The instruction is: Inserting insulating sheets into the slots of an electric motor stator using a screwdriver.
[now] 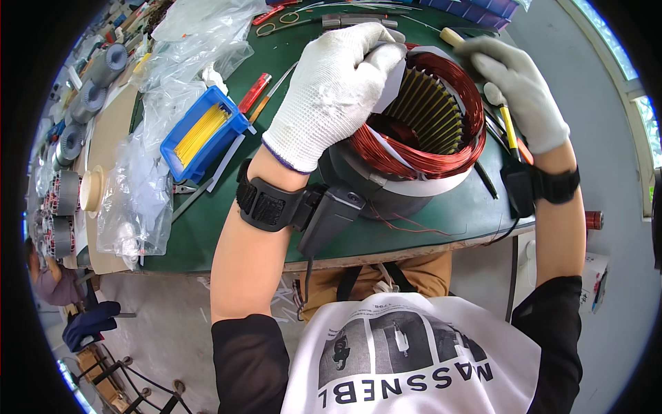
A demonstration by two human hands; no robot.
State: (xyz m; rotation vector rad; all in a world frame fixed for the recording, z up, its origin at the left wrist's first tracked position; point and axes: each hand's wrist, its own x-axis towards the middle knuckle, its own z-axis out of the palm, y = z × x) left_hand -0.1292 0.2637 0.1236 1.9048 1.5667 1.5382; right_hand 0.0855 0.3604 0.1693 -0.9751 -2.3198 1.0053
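Observation:
A motor stator stands on the green table in front of me, its slotted bore ringed by red-brown copper wire coils. My left hand, in a white knit glove, is over the stator's left rim. Its thumb and fingers are closed on a white insulation sheet, which stands tilted at the bore's edge. Beyond the coils at the right is my gloved right hand, slightly blurred. Its fingers are stretched out and appear to hold nothing. They lie near a wooden handle and a yellow-handled tool with a white head.
Left of the stator, a blue bin holds thin yellow strips. Near it lie a red-handled cutter and clear plastic bags. Scissors lie at the back. More stators line the far left. Loose wire ends reach the table's front.

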